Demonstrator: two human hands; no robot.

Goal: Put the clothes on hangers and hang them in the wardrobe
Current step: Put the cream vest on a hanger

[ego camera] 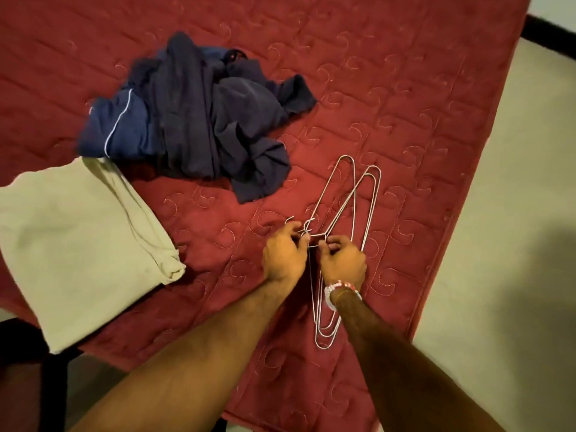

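Several thin metal wire hangers (363, 194) lie in a bunch on the red quilted bed cover (389, 88), near its right edge. My left hand (282, 257) and my right hand (343, 263) meet at the necks of the hangers, and both pinch the wire near the hooks. A crumpled heap of dark blue clothes (199, 120) lies further back on the bed, left of the hangers. One blue piece has a thin white piping line. A beige garment (78, 244) lies flat at the left edge of the bed. No wardrobe is in view.
Pale floor (514, 244) runs along the right side of the bed, with a dark skirting strip at the far right. A dark piece of furniture (28, 385) stands at the lower left beside the bed. A beaded bracelet (339, 289) sits on my right wrist.
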